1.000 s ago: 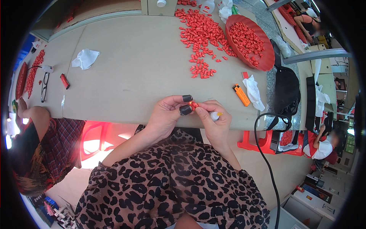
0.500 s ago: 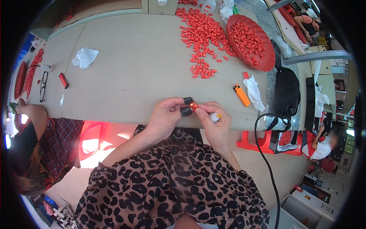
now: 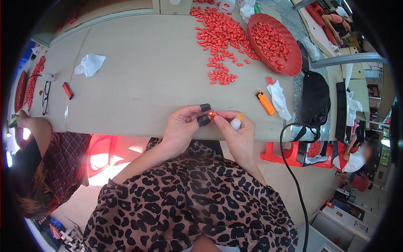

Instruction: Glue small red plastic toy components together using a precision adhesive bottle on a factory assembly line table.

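At the near edge of the wide beige desk (image 3: 147, 75), the left hand (image 3: 182, 126) pinches a small red plastic piece (image 3: 212, 114) between dark-nailed thumb and forefinger. The right hand (image 3: 237, 128) touches the piece while gripping what looks like a small white tube with a yellow tip (image 3: 236, 122). Such a piece seems light, stiff and slippery, best held by its sides. Farther off lie loose red pieces (image 3: 220, 40), a red tray (image 3: 273, 44) and an orange lighter (image 3: 265, 103).

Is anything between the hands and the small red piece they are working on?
Nothing visible. The left hand pinches the small red piece between thumb and forefinger, and the right hand, holding a small white applicator, touches it from the other side.
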Demonstrator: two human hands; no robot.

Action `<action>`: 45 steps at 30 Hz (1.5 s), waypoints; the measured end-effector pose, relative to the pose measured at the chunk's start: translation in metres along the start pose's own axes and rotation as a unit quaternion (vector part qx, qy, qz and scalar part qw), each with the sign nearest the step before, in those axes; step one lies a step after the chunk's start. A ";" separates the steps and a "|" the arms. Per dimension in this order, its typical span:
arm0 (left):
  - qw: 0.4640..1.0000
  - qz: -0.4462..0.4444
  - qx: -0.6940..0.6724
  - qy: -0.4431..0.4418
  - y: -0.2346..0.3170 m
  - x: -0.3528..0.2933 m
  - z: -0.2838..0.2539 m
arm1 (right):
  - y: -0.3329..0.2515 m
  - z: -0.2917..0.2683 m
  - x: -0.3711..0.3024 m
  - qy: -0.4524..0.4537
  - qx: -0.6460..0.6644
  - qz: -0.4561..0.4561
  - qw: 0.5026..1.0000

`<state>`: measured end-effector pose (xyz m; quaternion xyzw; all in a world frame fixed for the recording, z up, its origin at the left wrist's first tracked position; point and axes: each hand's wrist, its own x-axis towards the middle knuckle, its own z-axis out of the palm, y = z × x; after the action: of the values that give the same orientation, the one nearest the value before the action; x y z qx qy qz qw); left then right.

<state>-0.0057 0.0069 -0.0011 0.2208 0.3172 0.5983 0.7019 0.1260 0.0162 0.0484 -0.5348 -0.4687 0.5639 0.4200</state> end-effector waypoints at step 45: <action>0.909 0.157 0.384 -0.037 -0.003 -0.007 0.004 | 0.020 -0.007 -0.001 -0.024 0.022 -0.073 0.997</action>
<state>-0.0015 -0.0002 0.0011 0.5422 0.4579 0.5238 0.4713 0.1333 0.0114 0.0294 -0.4758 -0.5038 0.5551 0.4601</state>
